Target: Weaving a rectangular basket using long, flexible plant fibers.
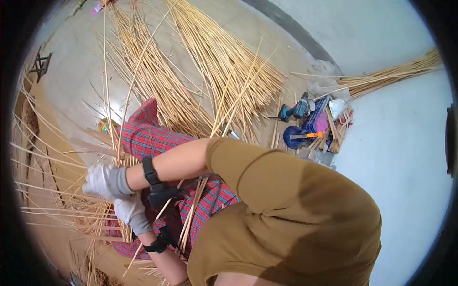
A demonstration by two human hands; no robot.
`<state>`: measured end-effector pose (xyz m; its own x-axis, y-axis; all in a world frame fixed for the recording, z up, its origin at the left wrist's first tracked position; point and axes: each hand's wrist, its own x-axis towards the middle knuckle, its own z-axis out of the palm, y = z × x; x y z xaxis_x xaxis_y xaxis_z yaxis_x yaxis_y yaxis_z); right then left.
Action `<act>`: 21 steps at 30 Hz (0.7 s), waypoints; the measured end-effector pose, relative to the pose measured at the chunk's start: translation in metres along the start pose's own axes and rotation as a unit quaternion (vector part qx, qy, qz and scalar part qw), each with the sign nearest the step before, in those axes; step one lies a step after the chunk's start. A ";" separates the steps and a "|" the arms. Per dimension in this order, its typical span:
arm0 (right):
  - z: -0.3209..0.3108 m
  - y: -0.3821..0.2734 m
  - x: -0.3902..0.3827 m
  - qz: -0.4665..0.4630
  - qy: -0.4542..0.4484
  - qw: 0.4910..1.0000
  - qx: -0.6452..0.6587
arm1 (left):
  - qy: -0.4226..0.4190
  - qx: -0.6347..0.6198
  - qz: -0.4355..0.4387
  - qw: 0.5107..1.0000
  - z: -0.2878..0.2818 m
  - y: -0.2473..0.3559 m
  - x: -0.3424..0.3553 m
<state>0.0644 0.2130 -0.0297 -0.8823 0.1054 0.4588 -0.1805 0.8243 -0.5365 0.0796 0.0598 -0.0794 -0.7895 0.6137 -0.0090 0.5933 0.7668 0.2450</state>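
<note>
Grey-white work gloves cover both hands, and black straps circle both wrists. My right hand (107,181), the upper one, is closed around a pale cane (119,138) among the upright stakes of a wicker piece. Just below it, my left hand (131,213) is closed on the woven canes (125,232) at the near side of that piece. Long stakes (52,209) fan out from the wicker toward the left. The fingertips of both hands are partly hidden. More loose canes (193,214) lie across my lap over a red checked cloth (160,138).
Two large bundles of peeled canes (224,57) lie on the floor at the top. Beside the wall on the right are a cordless drill (298,108), a blue crate (317,114), an orange-handled tool (312,135) and another cane bundle (391,76). A dark stool (42,66) stands far left.
</note>
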 end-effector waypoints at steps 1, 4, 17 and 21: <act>0.003 0.000 -0.003 -0.004 -0.033 0.998 0.048 | 0.000 0.047 -0.001 0.999 0.002 -0.002 -0.001; 0.011 -0.005 -0.011 0.062 -0.115 0.990 0.050 | -0.013 0.083 0.014 0.996 0.011 -0.009 -0.005; -0.013 -0.007 -0.012 0.136 -0.098 0.968 0.186 | 0.007 0.202 0.148 0.968 0.008 -0.020 -0.026; -0.121 0.021 -0.087 0.020 -0.056 0.951 0.302 | -0.054 -0.182 0.154 0.970 -0.043 0.063 -0.073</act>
<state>0.1901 0.2887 0.0045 -0.9281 0.0420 0.3699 -0.3335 0.3476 -0.8763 0.1677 0.0551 -0.0218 -0.5502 0.8347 0.0227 0.6883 0.4380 0.5783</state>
